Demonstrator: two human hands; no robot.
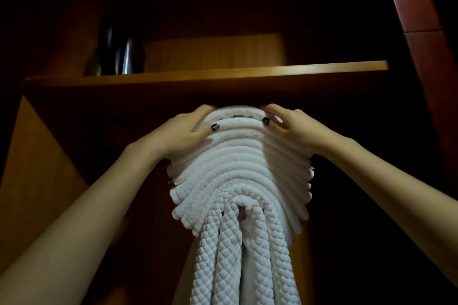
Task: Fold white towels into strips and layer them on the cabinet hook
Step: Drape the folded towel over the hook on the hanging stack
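Left hand [182, 131] and right hand [296, 129] clamp the white towels [240, 171] between thumbs and curled fingers. Ribbed strips arch, nested, below.

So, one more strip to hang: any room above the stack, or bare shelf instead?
Crowded on top: towel stack almost meets the shelf, left hand and right hand gripping there. Free: shelf right of the dark object.

Covered, cropped and dim parts

The fingertips of the left hand [183, 134] and right hand [297, 129] are partly covered by the top of the towels [239, 163], whose lower ends are cut by the bottom edge. The dark object [121, 54] on the shelf [223, 72] is too dim to be identified.
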